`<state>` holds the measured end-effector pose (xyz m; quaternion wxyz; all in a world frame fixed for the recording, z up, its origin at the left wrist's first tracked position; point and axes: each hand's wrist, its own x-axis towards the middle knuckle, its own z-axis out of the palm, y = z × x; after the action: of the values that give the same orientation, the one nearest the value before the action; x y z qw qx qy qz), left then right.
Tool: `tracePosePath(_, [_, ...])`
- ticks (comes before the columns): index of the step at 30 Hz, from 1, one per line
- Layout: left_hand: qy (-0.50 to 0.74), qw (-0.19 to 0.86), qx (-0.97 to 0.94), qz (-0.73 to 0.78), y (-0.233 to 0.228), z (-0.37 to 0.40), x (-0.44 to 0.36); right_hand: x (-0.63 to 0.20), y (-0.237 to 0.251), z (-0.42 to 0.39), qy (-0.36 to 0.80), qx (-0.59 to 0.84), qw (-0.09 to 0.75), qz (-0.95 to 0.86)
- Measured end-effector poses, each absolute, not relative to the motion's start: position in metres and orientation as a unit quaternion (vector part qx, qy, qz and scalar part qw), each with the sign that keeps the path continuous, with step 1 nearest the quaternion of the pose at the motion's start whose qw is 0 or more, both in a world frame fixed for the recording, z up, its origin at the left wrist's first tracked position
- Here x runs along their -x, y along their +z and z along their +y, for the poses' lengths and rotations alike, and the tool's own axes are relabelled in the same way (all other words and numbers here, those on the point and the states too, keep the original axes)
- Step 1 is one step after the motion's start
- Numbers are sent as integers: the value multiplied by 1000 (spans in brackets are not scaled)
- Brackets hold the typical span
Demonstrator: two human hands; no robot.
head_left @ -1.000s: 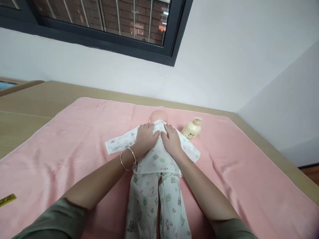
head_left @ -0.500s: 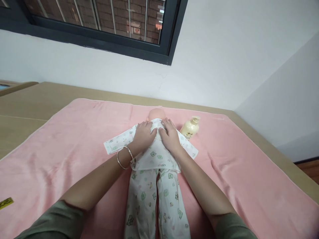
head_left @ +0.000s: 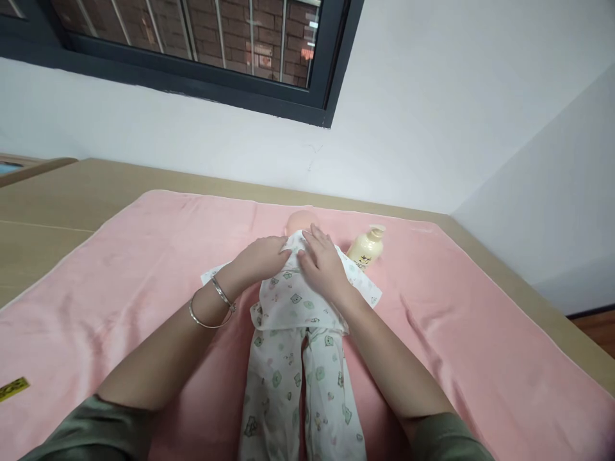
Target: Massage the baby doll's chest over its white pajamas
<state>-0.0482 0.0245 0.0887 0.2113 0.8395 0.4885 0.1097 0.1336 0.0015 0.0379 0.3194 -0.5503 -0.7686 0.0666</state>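
A doll lies stretched out with its bald head at the far end, dressed in a white baby shirt and matching trousers printed with small green figures. At the shirt's upper left, by the shoulder, my left hand is turned on its side, its thumb and bent fingers closed on the cloth. My right hand rests on the upper chest just below the head, fingers spread and flattish. The left sleeve is mostly hidden behind my left hand and wrist.
Right of the doll's head stands a pale yellow pump bottle. A pink blanket with some wrinkles covers the wooden tabletop. A yellow label lies at the left edge. Behind are a white wall and a dark-framed window.
My left hand has turned from lying flat on the shirt to its side, with the wrist moving left and the fingers bending. My right hand has shifted slightly left across the chest.
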Motion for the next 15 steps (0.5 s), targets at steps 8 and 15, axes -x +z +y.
tracePosePath(8, [93, 152, -834, 522, 100, 15, 55, -132, 37, 0, 67, 560, 289, -774])
tracePosePath(15, [-18, 115, -895, 431, 97, -35, 27, -136, 36, -3, 91, 548, 262, -789])
